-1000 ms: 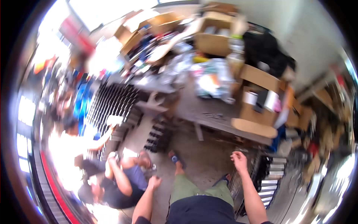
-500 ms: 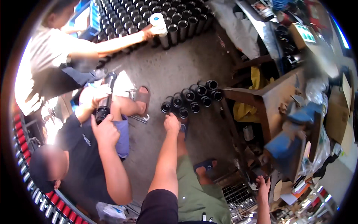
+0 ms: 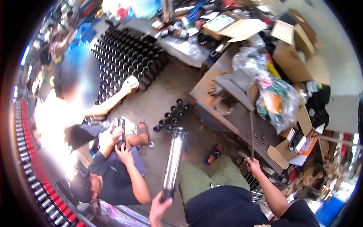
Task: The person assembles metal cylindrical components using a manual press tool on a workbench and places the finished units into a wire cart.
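My left hand (image 3: 160,208) is closed round the dark lower end of a shiny metal cylinder (image 3: 174,160). The cylinder stands out in front of my legs, tilted slightly, with a dark collar at its far end. My right hand (image 3: 254,166) grips the near end of a long thin metal bar (image 3: 252,134). That bar reaches up to a grey metal fixture, which looks like a bench vise (image 3: 236,90), on the workbench (image 3: 206,85). Several black cylinders (image 3: 174,115) stand grouped on the floor beyond my left hand.
At left, a seated co-worker (image 3: 117,178) in dark clothes holds a black cylinder (image 3: 121,132). Another person's hand (image 3: 130,84) touches the many black tubes (image 3: 124,56) behind. Plastic bags (image 3: 281,102) and cardboard boxes (image 3: 293,56) crowd the bench side.
My left hand has come back from the floor group with the metal cylinder in it. The view has swung toward the bench. My right hand stays on the bar.
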`<move>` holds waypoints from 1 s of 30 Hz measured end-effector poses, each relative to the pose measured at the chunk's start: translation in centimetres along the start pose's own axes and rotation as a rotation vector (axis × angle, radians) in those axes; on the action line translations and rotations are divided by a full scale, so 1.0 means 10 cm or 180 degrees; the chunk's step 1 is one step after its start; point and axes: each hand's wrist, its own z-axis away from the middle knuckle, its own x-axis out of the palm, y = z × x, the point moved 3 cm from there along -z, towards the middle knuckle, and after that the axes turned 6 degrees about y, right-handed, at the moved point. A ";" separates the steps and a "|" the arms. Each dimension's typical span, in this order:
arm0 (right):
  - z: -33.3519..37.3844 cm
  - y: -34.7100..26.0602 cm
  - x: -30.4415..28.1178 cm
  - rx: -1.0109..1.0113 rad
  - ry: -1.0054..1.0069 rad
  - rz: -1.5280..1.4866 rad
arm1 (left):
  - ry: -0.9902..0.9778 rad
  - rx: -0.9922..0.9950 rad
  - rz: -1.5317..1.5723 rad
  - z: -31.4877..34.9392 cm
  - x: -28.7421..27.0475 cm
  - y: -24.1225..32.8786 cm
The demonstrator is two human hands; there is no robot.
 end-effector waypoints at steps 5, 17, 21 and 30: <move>-0.15 0.32 -0.28 -0.1537 0.0986 0.0462 | -0.0380 0.1665 0.1151 0.13 1.21 2.22; 0.89 0.79 -0.86 -0.1914 0.2052 0.0455 | 0.0056 0.3964 0.0767 -0.44 2.97 4.19; 1.18 0.84 -0.82 -0.2103 0.2123 0.0363 | -0.0117 0.3676 0.0981 -0.78 2.93 4.35; 1.66 0.34 -0.72 -0.2480 0.1958 -0.0065 | -0.1231 0.3789 -0.0217 -0.66 2.98 4.34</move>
